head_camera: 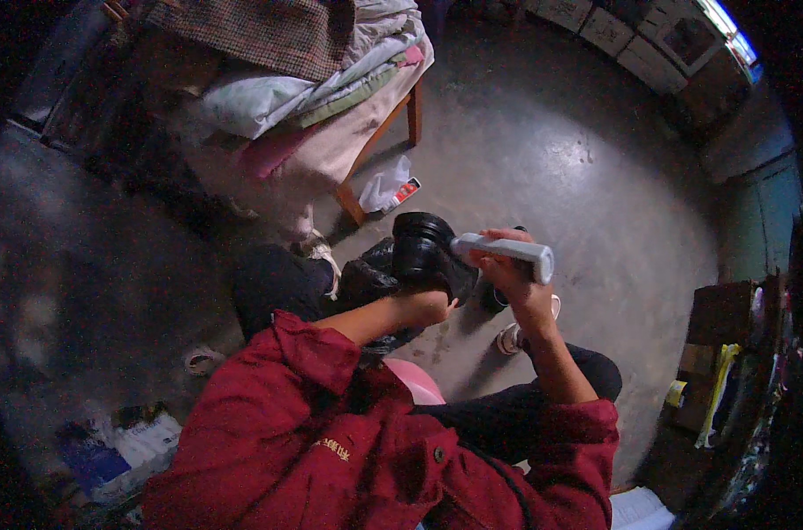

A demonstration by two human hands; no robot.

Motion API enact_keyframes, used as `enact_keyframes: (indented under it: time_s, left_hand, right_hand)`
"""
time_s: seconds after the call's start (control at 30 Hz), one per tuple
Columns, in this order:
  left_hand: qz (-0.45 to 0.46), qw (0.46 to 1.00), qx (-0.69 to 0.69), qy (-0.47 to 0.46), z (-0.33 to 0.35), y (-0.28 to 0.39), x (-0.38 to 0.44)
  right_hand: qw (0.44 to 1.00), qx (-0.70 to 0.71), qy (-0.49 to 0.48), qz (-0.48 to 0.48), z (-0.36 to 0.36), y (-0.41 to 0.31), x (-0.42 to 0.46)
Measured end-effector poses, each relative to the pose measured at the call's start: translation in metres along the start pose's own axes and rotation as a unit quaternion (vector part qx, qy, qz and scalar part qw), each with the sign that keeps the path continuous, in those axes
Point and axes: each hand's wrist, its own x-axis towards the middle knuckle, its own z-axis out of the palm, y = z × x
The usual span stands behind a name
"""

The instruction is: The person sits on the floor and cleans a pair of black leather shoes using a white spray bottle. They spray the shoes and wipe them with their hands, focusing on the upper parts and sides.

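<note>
My left hand (434,306) is at the near side of a shiny black boot (418,255), bearing it above the floor; most of its fingers are hidden. Folds ring the boot's upper end. In my right hand (515,271) is a pale grey, bar-shaped object (507,249), perhaps a bottle or a brush handle. Its left end is against or very near the boot's side; I cannot tell which. Just left of the boot is crumpled black plastic (368,275). Another dark thing (494,298), partly hidden by my right hand, stands on the floor beyond.
A wooden-legged bed or bench (411,119) with piled bedding (322,99) stands ahead left. By its leg lies a white plastic bag (385,185) with a red box (406,191). Something pink (414,381) is below me. Dark shelving (719,318) lines the right, cartons (613,33) the far right.
</note>
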Motion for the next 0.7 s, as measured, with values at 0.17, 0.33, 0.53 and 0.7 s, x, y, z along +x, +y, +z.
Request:
enact_keyframes:
  time_s: [0.17,0.33,0.53,0.7]
  left_hand:
    - [-0.041,0.995,0.037,0.079,0.016,0.018,0.016]
    - [-0.038,0.995,0.041,0.079,0.031,0.025,0.019]
    - [0.034,0.999,0.001,-0.013,0.074,0.030,0.004]
    - [0.033,0.999,0.005,0.026,0.068,0.030,0.002]
  right_hand:
    - [0.998,0.003,-0.047,-0.034,0.014,-0.004,0.001]
    - [0.985,-0.128,-0.044,-0.109,0.023,-0.003,0.005]
    - [0.994,-0.104,0.003,0.009,-0.012,0.021,0.008]
    - [0.995,-0.066,-0.043,-0.064,0.004,0.003,-0.004]
